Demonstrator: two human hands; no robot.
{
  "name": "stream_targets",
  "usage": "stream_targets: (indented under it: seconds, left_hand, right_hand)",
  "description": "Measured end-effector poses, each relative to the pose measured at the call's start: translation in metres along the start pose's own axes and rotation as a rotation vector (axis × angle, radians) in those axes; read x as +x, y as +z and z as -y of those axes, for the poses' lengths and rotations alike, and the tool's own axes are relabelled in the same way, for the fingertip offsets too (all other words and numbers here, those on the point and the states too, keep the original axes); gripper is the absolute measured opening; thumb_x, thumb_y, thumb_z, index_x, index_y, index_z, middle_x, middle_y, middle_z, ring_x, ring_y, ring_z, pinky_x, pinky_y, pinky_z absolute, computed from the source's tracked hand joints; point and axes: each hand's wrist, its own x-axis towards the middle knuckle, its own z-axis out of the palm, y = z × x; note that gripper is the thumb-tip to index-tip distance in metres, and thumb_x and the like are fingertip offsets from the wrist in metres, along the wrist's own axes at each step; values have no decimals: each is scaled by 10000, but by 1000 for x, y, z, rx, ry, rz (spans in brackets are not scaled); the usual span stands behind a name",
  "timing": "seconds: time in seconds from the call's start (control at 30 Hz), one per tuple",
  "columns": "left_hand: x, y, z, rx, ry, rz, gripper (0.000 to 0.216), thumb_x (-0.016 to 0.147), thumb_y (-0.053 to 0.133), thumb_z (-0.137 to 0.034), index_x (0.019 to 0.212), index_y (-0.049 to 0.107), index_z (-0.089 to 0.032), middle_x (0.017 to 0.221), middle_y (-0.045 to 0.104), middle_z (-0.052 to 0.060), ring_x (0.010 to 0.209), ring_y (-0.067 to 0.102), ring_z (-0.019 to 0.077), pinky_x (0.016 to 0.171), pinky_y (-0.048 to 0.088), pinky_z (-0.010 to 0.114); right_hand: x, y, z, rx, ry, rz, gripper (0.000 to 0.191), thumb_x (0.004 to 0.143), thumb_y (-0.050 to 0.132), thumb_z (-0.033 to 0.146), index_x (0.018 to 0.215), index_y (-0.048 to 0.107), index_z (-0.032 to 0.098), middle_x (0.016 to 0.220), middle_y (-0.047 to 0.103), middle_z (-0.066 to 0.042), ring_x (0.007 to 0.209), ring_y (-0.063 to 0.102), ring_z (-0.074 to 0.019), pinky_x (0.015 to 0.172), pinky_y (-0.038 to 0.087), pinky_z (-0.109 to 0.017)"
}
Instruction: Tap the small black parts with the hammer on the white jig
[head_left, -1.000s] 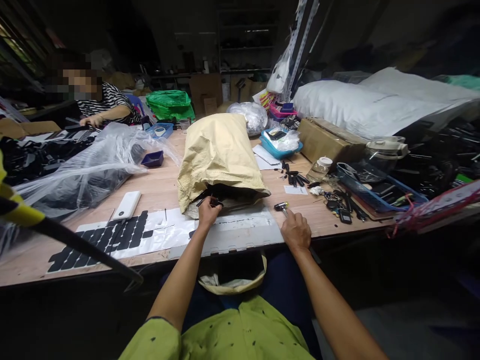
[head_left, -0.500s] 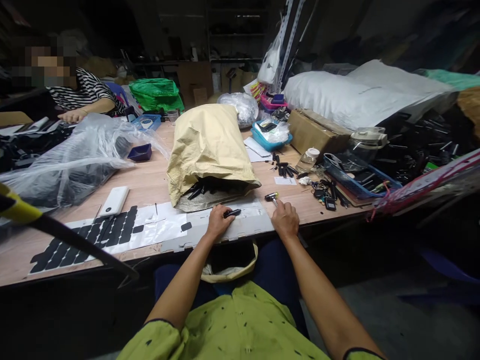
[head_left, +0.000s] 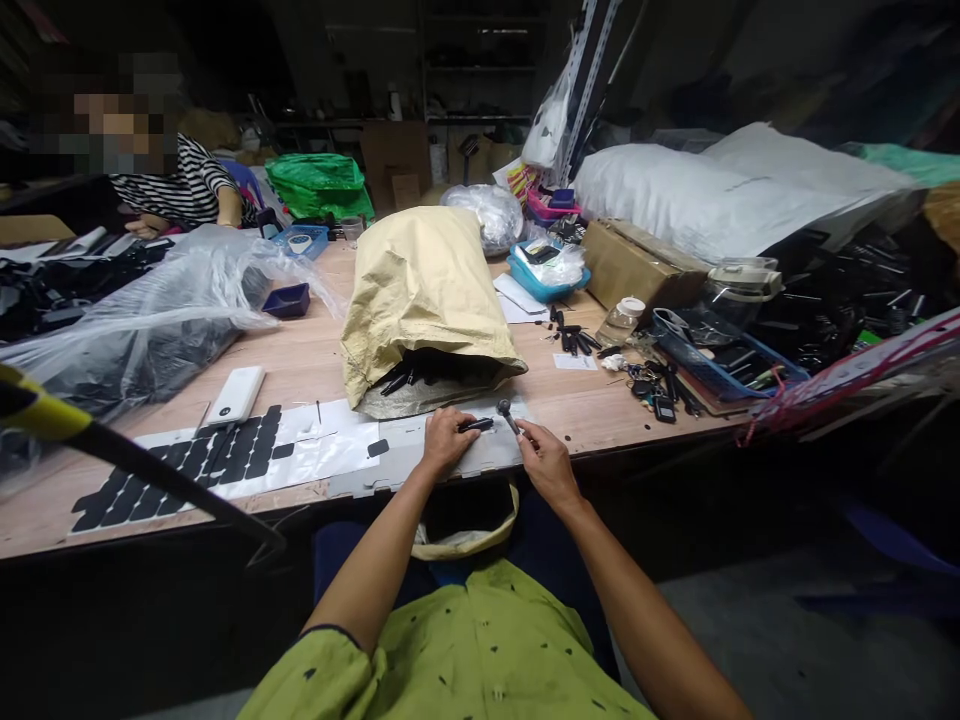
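Observation:
At the table's front edge my left hand (head_left: 446,440) is closed on a small black pen-like piece (head_left: 478,425), held low over a grey board (head_left: 420,445). My right hand (head_left: 547,462) grips the handle of a small hammer (head_left: 507,411); its head is raised just right of the black piece, apart from it. Directly behind both hands lies a cream woven sack (head_left: 424,290), its mouth towards me, with black pieces (head_left: 401,378) showing inside. An open bag (head_left: 469,545) hangs below the table edge at my lap.
Left are a white power bank (head_left: 237,394), a sheet of black stickers (head_left: 180,475) and clear plastic (head_left: 172,290). Right stand a jar (head_left: 621,322), a blue basket (head_left: 787,378), a cardboard box (head_left: 637,262) and loose black parts (head_left: 664,395). A co-worker in a striped sleeve (head_left: 206,180) sits far left.
My right hand has moved left with the hammer, bringing its head near the black piece. My left hand keeps its hold. The co-worker's arm has shifted, and the view has turned slightly.

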Motion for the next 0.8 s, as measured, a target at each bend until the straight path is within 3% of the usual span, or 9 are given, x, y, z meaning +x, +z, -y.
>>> stream_targets:
  seconds: [0.17,0.57,0.67,0.8]
  left_hand:
    - [0,2,-2,-15,-8,-9,175,781,739,-281,943,793,-318,895,681,24,957,563,238,895,420,380]
    - [3,11,-1,-12,-9,-26,172,783,729,-302,939,798,-324,876,673,30,957,562,243,889,429,378]
    - [3,12,-1,-24,-15,-33,164,785,729,-308,934,797,-321,867,668,25,947,565,239,889,428,378]
    - [2,12,-2,-40,-24,-32,164,756,759,-279,913,799,-309,869,669,27,958,566,246,905,428,382]
  right_hand:
    - [-10,7,8,39,-40,-32,340,903,468,267,1117,729,229,1060,746,-91,965,677,-214,885,541,-359]
    - [-12,12,19,49,-109,28,346,913,461,249,1144,719,229,1008,740,-85,932,676,-204,880,542,-349]
    - [-13,15,14,28,-120,66,346,907,455,242,1126,723,232,986,736,-74,900,671,-200,849,544,-339]
    - [-3,0,-8,-122,-73,-13,348,905,446,222,1113,725,228,1005,715,-83,901,643,-203,843,513,-328]
